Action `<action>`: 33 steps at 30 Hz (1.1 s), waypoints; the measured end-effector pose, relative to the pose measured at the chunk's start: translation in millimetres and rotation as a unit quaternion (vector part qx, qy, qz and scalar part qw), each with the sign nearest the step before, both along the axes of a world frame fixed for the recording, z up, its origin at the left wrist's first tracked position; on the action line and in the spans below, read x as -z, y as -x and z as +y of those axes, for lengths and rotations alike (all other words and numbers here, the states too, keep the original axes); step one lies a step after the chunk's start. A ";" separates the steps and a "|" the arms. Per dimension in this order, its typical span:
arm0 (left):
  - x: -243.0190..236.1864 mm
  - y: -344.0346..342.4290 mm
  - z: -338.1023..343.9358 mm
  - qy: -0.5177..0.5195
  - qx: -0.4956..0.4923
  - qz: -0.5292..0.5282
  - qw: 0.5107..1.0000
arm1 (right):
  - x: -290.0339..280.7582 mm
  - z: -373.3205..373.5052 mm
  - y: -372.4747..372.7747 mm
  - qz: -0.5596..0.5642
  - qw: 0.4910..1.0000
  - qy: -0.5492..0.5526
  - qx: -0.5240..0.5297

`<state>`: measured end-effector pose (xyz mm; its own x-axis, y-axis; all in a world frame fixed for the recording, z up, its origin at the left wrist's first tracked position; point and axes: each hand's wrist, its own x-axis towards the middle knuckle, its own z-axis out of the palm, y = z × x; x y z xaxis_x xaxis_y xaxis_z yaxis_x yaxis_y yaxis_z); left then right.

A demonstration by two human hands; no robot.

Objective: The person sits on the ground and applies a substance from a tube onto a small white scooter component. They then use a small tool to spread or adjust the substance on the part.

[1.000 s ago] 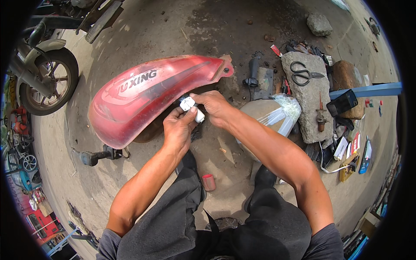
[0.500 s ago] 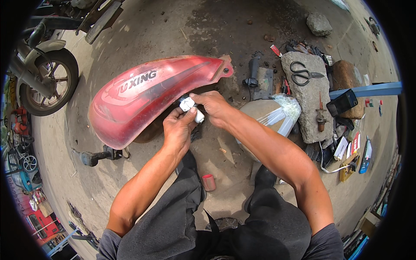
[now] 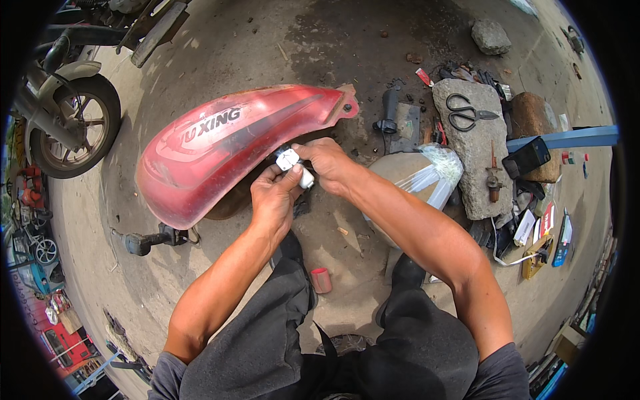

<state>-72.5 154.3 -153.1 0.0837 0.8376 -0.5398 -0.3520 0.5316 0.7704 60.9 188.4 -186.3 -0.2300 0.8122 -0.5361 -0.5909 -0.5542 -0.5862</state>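
Observation:
A small white plastic part (image 3: 287, 159) with a squarish face and a stubby white cylinder (image 3: 307, 179) beside it is held close to the lower edge of a red motorcycle fuel tank (image 3: 233, 153). My left hand (image 3: 275, 200) is closed on it from below, thumb pressed against the part. From the right, my right hand (image 3: 328, 165) pinches at its upper edge, fingers curled. Something dark shows behind the white face, partly hidden by my fingers. The tank lies on its side, dusty and scuffed.
A stone slab (image 3: 460, 173) on the right bears black scissors (image 3: 470, 115) and a rusty metal fitting (image 3: 493, 180). Nearer stands a round seat (image 3: 407, 170) partly wrapped in plastic. A red cylinder (image 3: 321, 281) lies between my feet; a motorcycle wheel (image 3: 77, 127) stands at left.
The white part has turned very slightly in my fingers. My hands and everything around them are otherwise nearly as before.

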 end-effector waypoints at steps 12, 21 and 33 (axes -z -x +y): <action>-0.9 -0.6 0.1 0.001 -0.003 -0.005 1.000 | -3.6 0.7 -0.6 0.020 1.000 0.013 0.003; -0.8 0.3 -0.3 0.001 -0.004 0.001 1.000 | -5.2 -2.2 -2.5 0.011 1.000 0.011 0.004; -0.4 -0.2 0.1 0.002 -0.004 0.007 1.000 | -1.4 0.1 0.6 0.000 1.000 0.009 -0.007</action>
